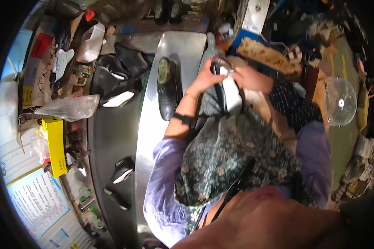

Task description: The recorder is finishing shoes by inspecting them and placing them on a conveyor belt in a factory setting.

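Observation:
A dark shoe upper with a white, sole-shaped underside (231, 94) is held upright in front of my chest. My left hand (207, 77) grips its far end, the thumb against it. My right hand (253, 78) is closed at the other side of that end, blurred by motion; its fingertips meet the shoe close to the left fingers. What lies between the fingertips is too small and smeared to name. Left of my left hand, a black shoe (167, 101) with a green last in it lies on the shiny metal counter (149, 137).
Left of the counter runs a dark belt (112, 145) bearing black shoe uppers (116, 70) and a black-and-white shoe (122, 170). A yellow box (55, 147) and a plastic bag (75, 107) stand beyond it. At right are a fan (340, 102) and a blue-edged tray (266, 52).

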`<act>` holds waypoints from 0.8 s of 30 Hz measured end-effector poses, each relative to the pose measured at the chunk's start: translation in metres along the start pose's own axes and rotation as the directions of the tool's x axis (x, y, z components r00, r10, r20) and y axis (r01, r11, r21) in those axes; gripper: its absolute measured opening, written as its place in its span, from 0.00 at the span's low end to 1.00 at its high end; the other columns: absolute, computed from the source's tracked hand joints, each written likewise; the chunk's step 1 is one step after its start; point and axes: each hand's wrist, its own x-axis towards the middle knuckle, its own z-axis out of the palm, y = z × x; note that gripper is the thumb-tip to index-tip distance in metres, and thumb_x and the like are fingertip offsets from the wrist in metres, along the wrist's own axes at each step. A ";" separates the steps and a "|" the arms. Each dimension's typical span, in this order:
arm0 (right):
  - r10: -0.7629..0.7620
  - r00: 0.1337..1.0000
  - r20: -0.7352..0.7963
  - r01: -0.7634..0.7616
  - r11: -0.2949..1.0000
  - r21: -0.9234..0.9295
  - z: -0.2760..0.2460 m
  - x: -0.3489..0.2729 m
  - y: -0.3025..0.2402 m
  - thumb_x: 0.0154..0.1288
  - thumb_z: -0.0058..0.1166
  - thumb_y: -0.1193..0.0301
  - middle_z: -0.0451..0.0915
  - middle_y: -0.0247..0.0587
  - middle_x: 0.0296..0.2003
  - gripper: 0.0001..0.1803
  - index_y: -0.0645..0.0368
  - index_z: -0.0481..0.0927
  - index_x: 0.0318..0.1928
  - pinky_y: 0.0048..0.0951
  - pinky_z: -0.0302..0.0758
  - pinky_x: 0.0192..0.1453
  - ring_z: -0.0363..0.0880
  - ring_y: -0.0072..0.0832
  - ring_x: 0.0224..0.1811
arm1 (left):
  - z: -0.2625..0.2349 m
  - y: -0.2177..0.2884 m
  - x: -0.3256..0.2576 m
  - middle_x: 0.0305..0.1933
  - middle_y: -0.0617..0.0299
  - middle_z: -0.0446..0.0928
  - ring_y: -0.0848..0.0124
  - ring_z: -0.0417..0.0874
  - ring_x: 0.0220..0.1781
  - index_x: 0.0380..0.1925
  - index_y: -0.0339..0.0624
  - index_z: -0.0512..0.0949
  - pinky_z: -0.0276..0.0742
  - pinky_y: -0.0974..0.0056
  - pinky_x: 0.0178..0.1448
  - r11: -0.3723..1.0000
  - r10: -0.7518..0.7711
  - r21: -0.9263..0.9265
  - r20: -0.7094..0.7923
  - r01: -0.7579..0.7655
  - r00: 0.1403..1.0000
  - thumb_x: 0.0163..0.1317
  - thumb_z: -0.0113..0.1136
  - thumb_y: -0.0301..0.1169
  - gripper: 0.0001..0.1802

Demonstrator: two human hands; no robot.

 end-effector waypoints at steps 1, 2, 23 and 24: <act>-0.209 0.973 -0.097 0.188 0.963 -0.191 0.008 -0.018 -0.022 0.71 0.50 0.63 0.76 0.52 0.29 0.16 0.66 0.74 0.35 0.42 0.71 0.35 0.75 0.51 0.31 | -0.005 -0.011 -0.007 0.60 0.55 0.70 0.67 0.69 0.62 0.62 0.37 0.65 0.66 0.65 0.65 1.000 0.020 0.018 0.005 -0.020 1.000 0.43 0.78 0.32 0.45; -0.318 0.929 -0.189 0.259 0.924 -0.281 0.004 -0.025 -0.036 0.70 0.51 0.63 0.76 0.52 0.29 0.16 0.66 0.74 0.35 0.42 0.70 0.35 0.75 0.52 0.31 | -0.007 -0.014 -0.011 0.59 0.55 0.70 0.67 0.70 0.60 0.63 0.38 0.64 0.66 0.65 0.65 1.000 0.006 -0.018 0.010 -0.006 1.000 0.43 0.78 0.30 0.46; -0.367 0.857 -0.361 0.259 0.914 -0.314 0.038 0.001 0.014 0.73 0.46 0.55 0.73 0.53 0.24 0.23 0.66 0.73 0.33 0.40 0.71 0.32 0.76 0.48 0.27 | -0.026 -0.020 -0.013 0.57 0.61 0.69 0.72 0.69 0.58 0.67 0.42 0.61 0.68 0.68 0.63 0.988 0.057 0.146 0.022 -0.060 0.998 0.47 0.74 0.30 0.46; -0.318 0.917 -0.241 0.230 0.915 -0.330 0.037 0.006 0.017 0.73 0.47 0.56 0.74 0.53 0.24 0.23 0.66 0.73 0.33 0.39 0.71 0.31 0.76 0.48 0.26 | -0.025 -0.021 -0.013 0.60 0.57 0.68 0.67 0.68 0.63 0.65 0.43 0.63 0.64 0.64 0.66 0.991 0.051 0.121 0.027 -0.054 0.998 0.46 0.74 0.32 0.45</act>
